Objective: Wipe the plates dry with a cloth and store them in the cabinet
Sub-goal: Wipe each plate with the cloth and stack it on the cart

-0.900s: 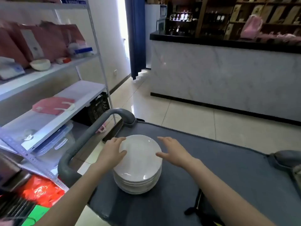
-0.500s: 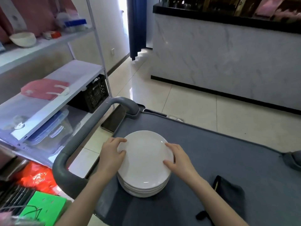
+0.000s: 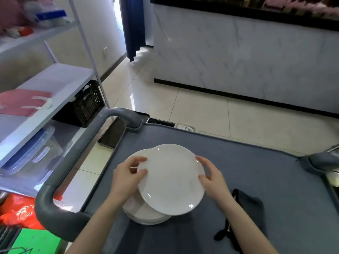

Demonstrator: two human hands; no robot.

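Left hand (image 3: 128,177): pinches the plate's 9 o'clock rim.
Plate (image 3: 170,180): top one, held over the stack, offset toward 3 o'clock.
Stack (image 3: 146,216): on the cart (image 3: 256,162); a dragged rim could shift or chip it.
Right hand (image 3: 213,180): fingers curled on the 3 o'clock rim; if the plate is wet, it may slip and drop.
Cloth (image 3: 247,206): at the stack's 4 o'clock, not in hand.

Bright daylight enters beside the curtain (image 3: 133,24), glaring off the floor (image 3: 132,100). Shelves (image 3: 60,76) at left blur; edges bow.
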